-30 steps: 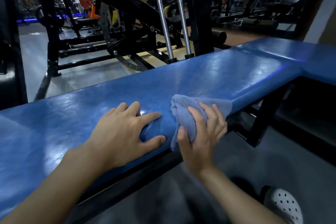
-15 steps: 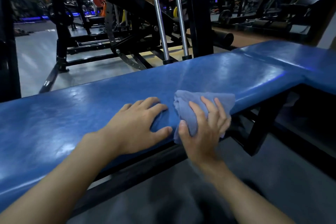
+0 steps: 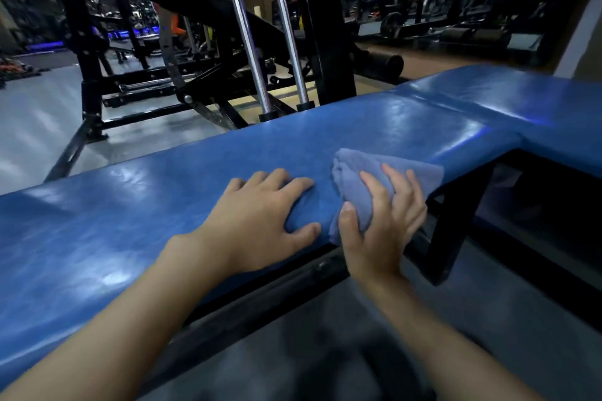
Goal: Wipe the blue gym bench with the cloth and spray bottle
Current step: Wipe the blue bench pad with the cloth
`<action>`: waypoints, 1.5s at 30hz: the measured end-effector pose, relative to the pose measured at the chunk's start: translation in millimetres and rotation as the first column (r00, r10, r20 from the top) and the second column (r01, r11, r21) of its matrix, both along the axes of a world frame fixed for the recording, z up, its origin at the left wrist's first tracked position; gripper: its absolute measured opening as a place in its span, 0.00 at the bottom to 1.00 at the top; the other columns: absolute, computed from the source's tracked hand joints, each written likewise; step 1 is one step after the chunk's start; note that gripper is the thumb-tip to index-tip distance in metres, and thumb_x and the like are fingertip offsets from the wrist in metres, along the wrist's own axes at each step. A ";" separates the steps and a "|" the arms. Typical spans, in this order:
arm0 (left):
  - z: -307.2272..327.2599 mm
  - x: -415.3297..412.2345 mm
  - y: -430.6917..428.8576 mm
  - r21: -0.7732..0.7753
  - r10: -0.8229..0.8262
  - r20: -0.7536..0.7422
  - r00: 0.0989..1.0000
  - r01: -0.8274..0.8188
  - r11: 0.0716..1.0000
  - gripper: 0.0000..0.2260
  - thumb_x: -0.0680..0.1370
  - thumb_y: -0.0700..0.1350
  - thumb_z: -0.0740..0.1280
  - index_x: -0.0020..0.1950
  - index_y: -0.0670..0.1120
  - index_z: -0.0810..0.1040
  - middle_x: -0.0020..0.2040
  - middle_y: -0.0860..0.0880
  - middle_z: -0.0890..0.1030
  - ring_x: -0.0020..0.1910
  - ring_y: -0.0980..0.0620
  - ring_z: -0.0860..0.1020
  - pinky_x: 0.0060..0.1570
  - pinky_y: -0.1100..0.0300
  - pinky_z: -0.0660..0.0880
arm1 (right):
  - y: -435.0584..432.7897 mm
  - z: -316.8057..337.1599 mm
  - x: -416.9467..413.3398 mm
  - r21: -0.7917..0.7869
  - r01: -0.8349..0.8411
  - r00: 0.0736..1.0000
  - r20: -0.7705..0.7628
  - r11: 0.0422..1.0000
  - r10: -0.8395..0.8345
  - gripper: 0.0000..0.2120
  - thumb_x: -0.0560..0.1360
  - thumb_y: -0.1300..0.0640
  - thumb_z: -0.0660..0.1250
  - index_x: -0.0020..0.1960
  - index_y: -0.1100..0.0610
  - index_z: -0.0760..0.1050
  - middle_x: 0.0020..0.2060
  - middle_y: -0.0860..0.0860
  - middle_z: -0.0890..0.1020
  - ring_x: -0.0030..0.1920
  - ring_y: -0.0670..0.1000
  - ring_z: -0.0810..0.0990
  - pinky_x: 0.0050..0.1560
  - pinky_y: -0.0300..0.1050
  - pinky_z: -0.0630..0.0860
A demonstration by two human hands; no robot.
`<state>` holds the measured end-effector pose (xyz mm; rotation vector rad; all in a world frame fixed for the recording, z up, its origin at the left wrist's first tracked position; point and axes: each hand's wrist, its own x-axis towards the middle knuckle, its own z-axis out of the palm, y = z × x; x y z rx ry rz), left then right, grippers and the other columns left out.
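The blue gym bench (image 3: pixel 163 205) runs across the head view from lower left to upper right, its padded top shiny under the lights. A crumpled blue-grey cloth (image 3: pixel 361 172) lies on the near edge of the pad. My right hand (image 3: pixel 378 225) grips the cloth from the front, fingers curled over it and thumb beneath. Just left of the cloth, my left hand (image 3: pixel 260 221) rests on the pad with its fingers spread and slightly bent over the edge. No spray bottle is in view.
Black bench frame and legs (image 3: pixel 452 231) stand under the pad at right. Behind the bench rises a black weight machine with two chrome guide rods (image 3: pixel 247 36). A second blue pad (image 3: pixel 537 107) joins at the far right. Grey floor lies below me.
My right hand and the cloth have shifted slightly to the right along the pad's near edge. My left hand stays pressed on the pad. The camera has moved a little.
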<state>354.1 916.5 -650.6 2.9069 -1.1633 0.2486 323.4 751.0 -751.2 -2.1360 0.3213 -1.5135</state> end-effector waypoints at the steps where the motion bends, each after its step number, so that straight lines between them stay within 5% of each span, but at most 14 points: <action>1: 0.9 1.1 -2.1 0.016 0.006 0.025 1.000 -0.007 1.000 0.35 0.70 0.72 0.46 0.75 0.59 0.60 0.62 0.56 0.70 0.62 0.50 0.70 0.63 0.50 0.66 | -16.0 -1.0 1.5 -0.074 -0.020 1.000 -0.023 0.997 0.018 0.21 0.72 0.46 0.60 0.61 0.53 0.74 0.66 0.55 0.73 0.72 0.60 0.64 0.68 0.64 0.57; 4: 2.9 -1.8 -1.0 0.045 0.013 0.041 0.999 -0.015 0.999 0.35 0.70 0.73 0.45 0.74 0.61 0.62 0.54 0.58 0.68 0.55 0.50 0.71 0.60 0.52 0.67 | -79.0 3.2 12.0 -0.097 0.001 0.994 -0.107 0.995 -0.011 0.21 0.70 0.47 0.59 0.60 0.53 0.75 0.64 0.56 0.75 0.69 0.60 0.66 0.67 0.65 0.59; 9: 10.9 2.0 -19.5 0.046 0.057 0.040 0.998 -0.059 0.997 0.32 0.68 0.73 0.43 0.61 0.58 0.68 0.50 0.55 0.69 0.51 0.48 0.71 0.57 0.51 0.69 | -122.1 22.4 27.5 0.209 0.152 0.985 -0.116 0.966 -0.129 0.24 0.68 0.46 0.58 0.58 0.56 0.78 0.65 0.56 0.74 0.70 0.61 0.66 0.67 0.64 0.61; 15: 10.4 21.2 -93.7 0.035 -0.067 -0.124 0.990 0.071 0.997 0.32 0.74 0.71 0.54 0.74 0.57 0.60 0.75 0.55 0.63 0.73 0.51 0.62 0.70 0.49 0.61 | -94.5 9.5 18.4 0.163 0.077 0.994 -0.086 0.984 -0.064 0.23 0.68 0.47 0.59 0.59 0.53 0.77 0.68 0.52 0.71 0.74 0.56 0.59 0.71 0.59 0.54; 20: 10.8 26.4 -117.8 0.112 -0.023 0.003 1.000 0.023 0.993 0.29 0.71 0.73 0.52 0.63 0.56 0.65 0.57 0.53 0.71 0.57 0.46 0.71 0.60 0.46 0.68 | -149.2 13.5 30.0 0.118 0.085 0.993 -0.091 0.989 -0.074 0.23 0.69 0.47 0.58 0.60 0.54 0.77 0.66 0.53 0.73 0.72 0.54 0.61 0.71 0.60 0.55; 24: 12.8 27.5 -122.9 0.156 -0.043 0.044 0.998 0.036 0.987 0.28 0.70 0.74 0.50 0.59 0.56 0.63 0.54 0.53 0.70 0.53 0.46 0.71 0.57 0.46 0.70 | -197.3 17.7 41.7 0.201 0.117 0.991 -0.081 0.973 -0.103 0.24 0.69 0.46 0.59 0.59 0.55 0.78 0.66 0.55 0.73 0.71 0.58 0.65 0.69 0.63 0.61; 27: 12.5 26.8 -127.5 0.173 -0.048 0.054 0.997 0.038 0.984 0.28 0.70 0.74 0.50 0.59 0.56 0.62 0.52 0.53 0.69 0.52 0.46 0.71 0.56 0.47 0.71 | -229.0 22.1 49.7 0.247 0.121 0.992 -0.065 0.961 -0.108 0.25 0.68 0.46 0.59 0.59 0.57 0.78 0.64 0.57 0.74 0.69 0.58 0.67 0.69 0.57 0.63; 32: 9.9 26.2 -130.1 0.182 -0.034 0.056 0.998 0.023 0.983 0.27 0.71 0.74 0.51 0.60 0.56 0.61 0.52 0.54 0.68 0.53 0.46 0.70 0.56 0.46 0.70 | -241.0 23.3 55.0 0.290 0.095 0.995 -0.040 0.952 -0.087 0.26 0.68 0.46 0.60 0.60 0.59 0.78 0.63 0.58 0.74 0.67 0.59 0.68 0.64 0.28 0.53; 35: 7.0 26.7 -130.9 0.178 -0.016 0.026 1.000 0.011 0.984 0.27 0.72 0.74 0.52 0.60 0.56 0.60 0.53 0.53 0.67 0.54 0.46 0.69 0.56 0.45 0.68 | -224.8 30.4 47.1 0.382 0.122 0.992 -0.066 0.916 -0.104 0.22 0.67 0.49 0.62 0.57 0.58 0.79 0.60 0.56 0.75 0.65 0.60 0.68 0.63 0.32 0.56; 37: 8.6 26.0 -131.9 0.180 -0.002 0.006 1.000 0.000 0.984 0.27 0.72 0.73 0.53 0.61 0.55 0.60 0.55 0.52 0.67 0.55 0.45 0.69 0.55 0.45 0.67 | -212.2 33.7 36.7 0.317 0.150 0.987 -0.102 0.936 -0.124 0.19 0.67 0.50 0.62 0.52 0.58 0.79 0.54 0.54 0.77 0.60 0.61 0.70 0.63 0.38 0.60; 40: 13.1 25.4 -131.8 0.179 -0.004 -0.022 1.000 0.007 0.984 0.30 0.73 0.74 0.53 0.64 0.54 0.60 0.59 0.50 0.68 0.59 0.43 0.69 0.56 0.44 0.67 | -198.4 51.4 21.4 0.151 0.138 0.986 -0.119 0.979 -0.120 0.18 0.64 0.48 0.58 0.45 0.55 0.81 0.43 0.52 0.80 0.52 0.61 0.75 0.54 0.33 0.60; 45: 14.6 41.2 -118.3 0.084 -0.087 -0.082 0.993 0.094 0.992 0.23 0.74 0.73 0.51 0.56 0.56 0.65 0.53 0.54 0.71 0.53 0.47 0.70 0.56 0.46 0.68 | -170.3 111.7 45.8 -0.023 -0.060 0.998 -0.022 0.998 0.060 0.11 0.66 0.56 0.64 0.45 0.54 0.80 0.42 0.47 0.78 0.47 0.52 0.72 0.49 0.36 0.61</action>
